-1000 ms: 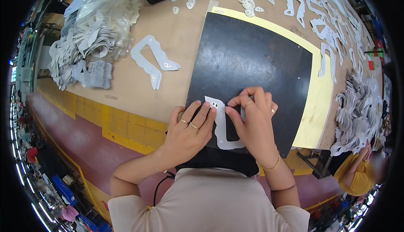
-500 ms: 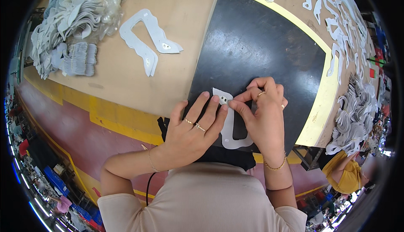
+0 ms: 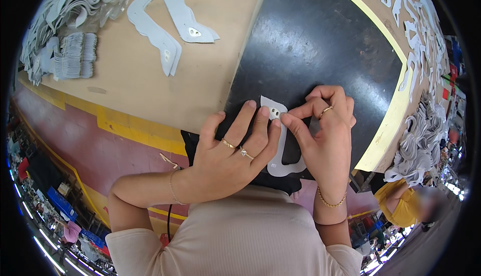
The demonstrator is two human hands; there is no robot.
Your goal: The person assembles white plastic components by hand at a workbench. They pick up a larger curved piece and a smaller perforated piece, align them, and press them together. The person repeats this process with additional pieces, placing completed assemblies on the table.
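On black mat (image 3: 320,35): pale-grey U-shaped pc (image 3: 280,151) (w/ white holed patch (image 3: 274,112)); your L hand (image 3: 233,151) spread open, fingertips touching; R hand (image 3: 328,130) pinched, hold unclear.

Viewed from above, with straight edges bowed toward a black surround. Upper left and centre: broad tan worktop (image 3: 200,75), its near edge curving downward to the right. Beneath the right part of that edge: dark metal frame (image 3: 364,181), partly hidden. Left of centre: dull red floor (image 3: 80,143), bordered along the worktop by a wide yellow band (image 3: 138,133) and, farther out, by a thin yellow line. Lower left: blue crates (image 3: 61,205) beside dark, cluttered furniture, too small to tell apart. Lower corners: bright white strip lights (image 3: 48,254), slanting. Lower right: greyish floor, blurred.
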